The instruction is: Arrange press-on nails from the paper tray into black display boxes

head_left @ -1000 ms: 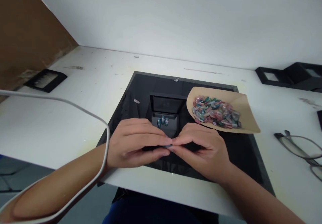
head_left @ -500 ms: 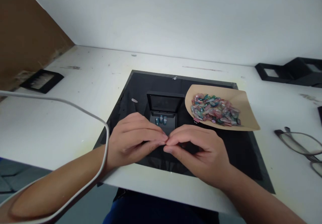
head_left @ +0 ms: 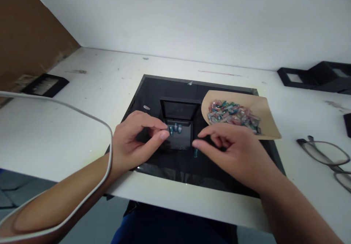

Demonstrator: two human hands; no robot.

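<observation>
No readable text, label, brand, number or sign appears anywhere. The black mat [head_left: 153, 86], the small black box [head_left: 178, 125], the brown paper [head_left: 263, 108] and the white worktop [head_left: 82, 101] are all unmarked. The dark trays [head_left: 315, 77] at the far right show no lettering either.

Bright even light, soft shadows, edges warped, slight blur.
</observation>
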